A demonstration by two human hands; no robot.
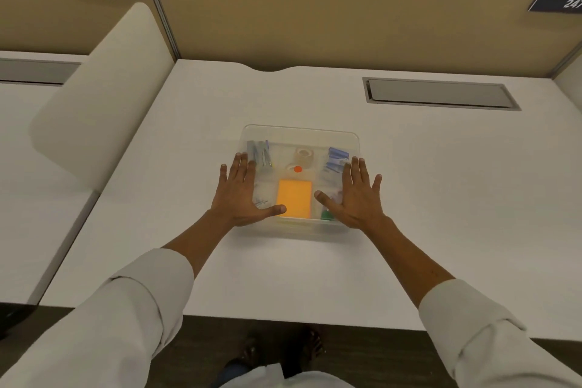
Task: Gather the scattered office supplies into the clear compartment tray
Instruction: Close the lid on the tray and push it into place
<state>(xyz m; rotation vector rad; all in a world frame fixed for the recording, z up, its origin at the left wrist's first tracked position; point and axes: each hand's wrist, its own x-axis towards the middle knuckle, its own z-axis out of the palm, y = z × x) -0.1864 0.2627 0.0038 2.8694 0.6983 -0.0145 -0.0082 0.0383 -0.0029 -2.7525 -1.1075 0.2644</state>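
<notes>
The clear tray (299,135) sits mid-frame on the white bench (441,198), between both hands: the left hand (241,195) and the right hand (357,197) lie flat, fingers spread, over its side edges. Inside: an orange pad (294,198), a tape roll (303,154), blue clips (337,156).

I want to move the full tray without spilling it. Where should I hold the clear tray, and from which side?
Probably grip the clear tray by its two short side walls, from left and right at once. The left hand and right hand already lie flat over those edges. It sits level, open-topped, so keep it flat.
</notes>
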